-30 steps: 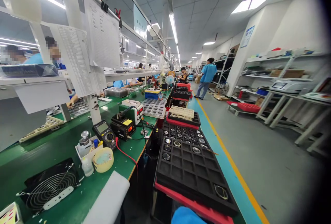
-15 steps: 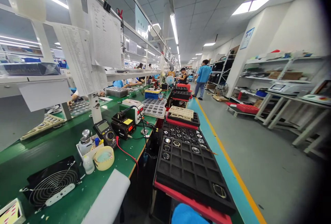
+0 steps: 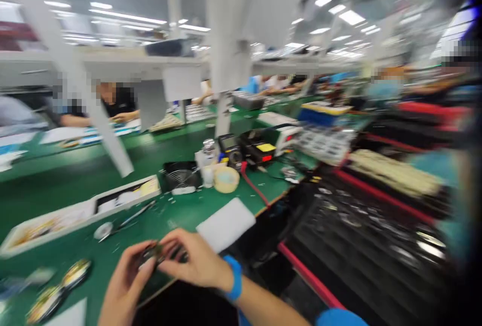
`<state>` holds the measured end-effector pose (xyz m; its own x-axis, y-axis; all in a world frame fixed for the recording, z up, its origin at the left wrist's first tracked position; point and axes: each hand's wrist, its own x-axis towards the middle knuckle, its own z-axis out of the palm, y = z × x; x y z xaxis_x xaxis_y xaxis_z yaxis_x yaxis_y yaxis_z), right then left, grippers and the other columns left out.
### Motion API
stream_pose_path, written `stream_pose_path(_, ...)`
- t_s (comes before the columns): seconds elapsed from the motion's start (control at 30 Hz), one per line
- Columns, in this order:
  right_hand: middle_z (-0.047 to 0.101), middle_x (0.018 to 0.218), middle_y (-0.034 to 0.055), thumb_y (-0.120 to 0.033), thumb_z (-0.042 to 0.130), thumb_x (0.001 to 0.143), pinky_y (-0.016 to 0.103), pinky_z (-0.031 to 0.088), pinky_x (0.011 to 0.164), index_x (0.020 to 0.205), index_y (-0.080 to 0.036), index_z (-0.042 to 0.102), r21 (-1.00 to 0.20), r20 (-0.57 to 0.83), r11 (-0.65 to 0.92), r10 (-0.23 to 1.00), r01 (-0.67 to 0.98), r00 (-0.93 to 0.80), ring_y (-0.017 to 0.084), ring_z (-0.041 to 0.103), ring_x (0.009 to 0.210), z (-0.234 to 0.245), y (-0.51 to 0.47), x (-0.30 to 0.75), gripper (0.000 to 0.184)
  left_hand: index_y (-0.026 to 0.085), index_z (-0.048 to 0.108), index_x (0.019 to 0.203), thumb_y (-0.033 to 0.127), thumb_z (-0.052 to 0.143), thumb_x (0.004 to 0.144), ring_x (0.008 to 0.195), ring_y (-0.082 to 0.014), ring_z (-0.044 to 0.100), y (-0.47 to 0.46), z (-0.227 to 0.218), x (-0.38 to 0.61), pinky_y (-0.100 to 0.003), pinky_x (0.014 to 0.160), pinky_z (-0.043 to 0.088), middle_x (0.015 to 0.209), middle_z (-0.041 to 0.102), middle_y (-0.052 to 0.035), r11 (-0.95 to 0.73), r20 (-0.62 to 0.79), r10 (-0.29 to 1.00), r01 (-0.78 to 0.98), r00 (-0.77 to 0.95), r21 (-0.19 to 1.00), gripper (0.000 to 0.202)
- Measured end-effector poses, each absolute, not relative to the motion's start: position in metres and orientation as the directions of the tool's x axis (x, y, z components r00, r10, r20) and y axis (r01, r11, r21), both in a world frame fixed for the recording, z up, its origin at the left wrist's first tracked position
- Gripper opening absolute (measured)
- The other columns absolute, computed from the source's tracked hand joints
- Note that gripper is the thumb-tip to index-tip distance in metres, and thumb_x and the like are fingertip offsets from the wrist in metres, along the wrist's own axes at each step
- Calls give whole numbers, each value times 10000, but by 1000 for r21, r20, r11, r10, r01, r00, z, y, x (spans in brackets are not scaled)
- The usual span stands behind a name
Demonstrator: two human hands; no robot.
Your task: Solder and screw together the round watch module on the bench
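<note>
A small dark part (image 3: 157, 251) sits between the fingertips of both hands, above the bench's near edge; blur hides which way it points and how its long axis runs. The left hand (image 3: 126, 278) pinches it from one side, the right hand (image 3: 199, 260), above a blue wristband (image 3: 235, 279), from the other. Beyond the right hand lies a white pad (image 3: 226, 224); shiny rounded pieces (image 3: 76, 274) rest left on the green bench (image 3: 146, 210).

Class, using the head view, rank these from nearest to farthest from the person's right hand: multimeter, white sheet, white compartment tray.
From the right hand:
1. White sheet, just beyond it.
2. Multimeter, farther back, near the white post.
3. White compartment tray, farthest along, to the right.
</note>
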<state>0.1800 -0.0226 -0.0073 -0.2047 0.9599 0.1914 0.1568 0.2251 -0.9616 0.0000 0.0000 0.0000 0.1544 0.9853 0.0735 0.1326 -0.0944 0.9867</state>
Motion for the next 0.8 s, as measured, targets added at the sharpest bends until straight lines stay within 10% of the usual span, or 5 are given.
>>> stream_pose_path(0.5, 747, 1126, 71, -330, 646, 1018, 271, 615, 823, 1259, -244, 584, -899, 281, 345, 927, 270, -249, 172, 740, 972, -11, -18, 182, 264, 226, 649, 1221, 509, 747, 931, 1187, -258, 654, -7, -1, -9, -357, 1046, 522, 1281, 689, -98, 22, 21, 962, -153, 271, 988, 416)
stream_pose_path(0.8, 697, 1299, 143, -290, 474, 1061, 518, 554, 1022, 1376, -194, 565, -231, 603, 539, 733, 810, -315, 330, 656, 1225, -31, 6, 219, 342, 201, 650, 1181, 570, 795, 877, 1004, -196, 610, -1, -5, -3, -295, 900, 497, 1110, 663, -72, 2, 21, 994, -212, 108, 977, 499)
